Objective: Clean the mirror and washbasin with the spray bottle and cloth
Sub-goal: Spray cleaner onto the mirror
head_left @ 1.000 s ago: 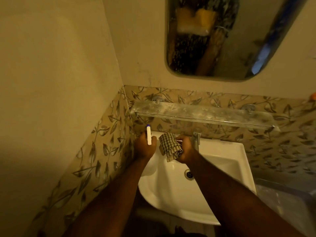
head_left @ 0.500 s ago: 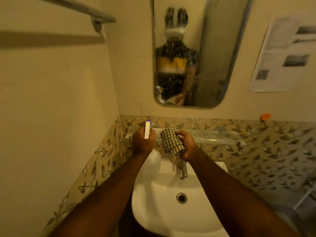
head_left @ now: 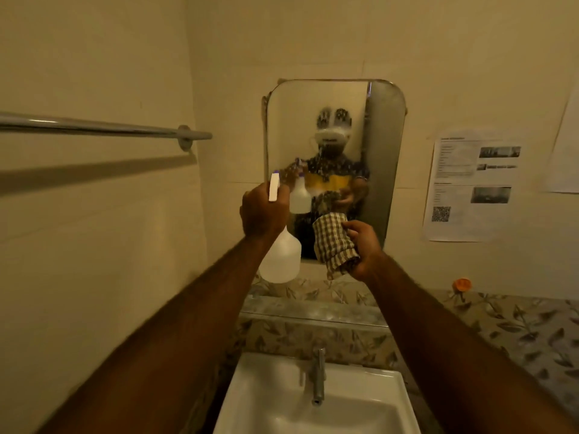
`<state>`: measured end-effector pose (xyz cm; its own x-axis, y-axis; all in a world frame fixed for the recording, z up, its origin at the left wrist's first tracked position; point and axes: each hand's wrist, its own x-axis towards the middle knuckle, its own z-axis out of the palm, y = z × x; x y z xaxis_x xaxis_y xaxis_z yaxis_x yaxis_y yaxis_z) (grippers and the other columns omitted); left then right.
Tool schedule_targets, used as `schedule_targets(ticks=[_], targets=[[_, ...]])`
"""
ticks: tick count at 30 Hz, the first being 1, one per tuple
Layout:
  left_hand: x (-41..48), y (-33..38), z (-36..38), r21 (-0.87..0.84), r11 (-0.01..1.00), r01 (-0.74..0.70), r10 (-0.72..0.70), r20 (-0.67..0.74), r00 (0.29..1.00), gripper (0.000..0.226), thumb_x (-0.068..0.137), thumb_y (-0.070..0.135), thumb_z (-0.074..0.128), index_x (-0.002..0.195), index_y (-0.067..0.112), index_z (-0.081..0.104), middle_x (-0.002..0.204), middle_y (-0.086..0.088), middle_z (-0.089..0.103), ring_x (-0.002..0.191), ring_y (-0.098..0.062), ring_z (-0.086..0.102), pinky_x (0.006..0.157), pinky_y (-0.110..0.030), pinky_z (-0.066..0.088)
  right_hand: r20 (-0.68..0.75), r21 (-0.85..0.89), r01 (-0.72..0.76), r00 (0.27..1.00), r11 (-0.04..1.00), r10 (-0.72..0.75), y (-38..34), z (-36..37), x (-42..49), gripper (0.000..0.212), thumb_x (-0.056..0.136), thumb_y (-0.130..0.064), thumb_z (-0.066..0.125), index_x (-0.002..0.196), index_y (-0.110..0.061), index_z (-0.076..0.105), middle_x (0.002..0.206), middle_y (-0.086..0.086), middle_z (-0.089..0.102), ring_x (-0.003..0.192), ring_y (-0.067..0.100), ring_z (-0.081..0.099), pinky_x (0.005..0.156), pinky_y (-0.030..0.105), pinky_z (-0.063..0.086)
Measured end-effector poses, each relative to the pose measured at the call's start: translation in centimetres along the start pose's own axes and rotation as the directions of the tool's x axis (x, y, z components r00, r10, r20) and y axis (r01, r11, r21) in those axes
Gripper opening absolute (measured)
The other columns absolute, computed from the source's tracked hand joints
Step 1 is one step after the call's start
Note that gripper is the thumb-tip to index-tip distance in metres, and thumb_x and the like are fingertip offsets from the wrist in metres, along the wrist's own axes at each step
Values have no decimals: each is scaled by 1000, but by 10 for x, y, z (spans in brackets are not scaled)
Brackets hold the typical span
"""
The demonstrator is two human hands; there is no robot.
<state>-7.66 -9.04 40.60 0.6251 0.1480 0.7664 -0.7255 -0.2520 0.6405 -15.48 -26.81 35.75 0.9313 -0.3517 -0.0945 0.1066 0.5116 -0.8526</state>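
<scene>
Spray bottle [head_left: 279,257] gripped in left hand [head_left: 262,211], checked cloth [head_left: 333,242] in right hand [head_left: 363,245]; wall notice [head_left: 471,186] print illegible.

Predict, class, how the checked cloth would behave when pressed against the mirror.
The checked cloth is probably floppy: it bunches and folds in the right hand, its lower edge drooping. It looks light, held by fingers alone. It would likely mould flat against the mirror rather than slide stiffly.

Bathroom: washbasin [head_left: 282,402]; mirror [head_left: 385,145]; towel rail [head_left: 94,128]
</scene>
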Motion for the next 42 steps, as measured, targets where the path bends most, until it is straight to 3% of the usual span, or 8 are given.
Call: schedule_targets(ticks=[5,12,16,21,30,37,42], targets=[[-6,22,6,104,990,97,-98,11,995,37,81,55,42,59,27,52,56,8,57,53,-15,59,62,-37,57,21,-22,22,1000,999,-22,-19,-11,-10,47,93,-31,58,132,-4,62,102,17,75,85,34,72,68,39,59],[-30,39,20,90,990,109,-116,67,991,37,82,52,44,60,24,54,57,8,57,53,-12,57,56,-29,48,13,-1,34,999,999,-34,-27,-33,-18,43,93,-29,57,125,-2,64,99,17,76,85,34,72,79,42,58],[-44,44,36,30,993,114,-117,121,986,41,83,51,45,55,22,51,55,5,58,52,-15,58,51,-29,48,2,12,37,999,999,-38,-29,-47,-23,40,93,-28,56,121,-1,66,91,17,78,78,32,74,74,39,60],[-63,46,56,4,989,150,-148,167,975,41,83,50,48,53,24,50,51,10,54,47,-5,53,45,-20,34,-17,11,43,999,999,-43,-30,-65,-29,40,93,-29,55,121,-2,64,89,16,78,76,31,74,68,37,59],[-99,30,80,26,973,230,-226,321,920,43,90,48,48,61,18,58,59,0,62,54,-16,60,50,-24,43,-82,-14,24,996,1000,-25,-21,-92,-31,38,91,-32,55,114,-4,66,78,14,78,61,28,75,63,36,61],[-135,9,85,78,972,220,-232,389,891,38,95,40,50,80,10,68,71,-8,67,65,-21,64,61,-33,54,-132,-15,-14,991,1000,12,-1,-105,-30,37,92,-33,55,113,-6,66,88,16,79,71,31,77,69,40,62],[-159,1,87,142,959,244,-282,410,867,35,94,40,52,80,13,69,71,-2,66,63,-15,60,55,-23,40,-168,-21,-39,985,999,35,14,-111,-29,40,92,-35,55,117,-6,67,93,17,79,86,34,75,77,44,62]])
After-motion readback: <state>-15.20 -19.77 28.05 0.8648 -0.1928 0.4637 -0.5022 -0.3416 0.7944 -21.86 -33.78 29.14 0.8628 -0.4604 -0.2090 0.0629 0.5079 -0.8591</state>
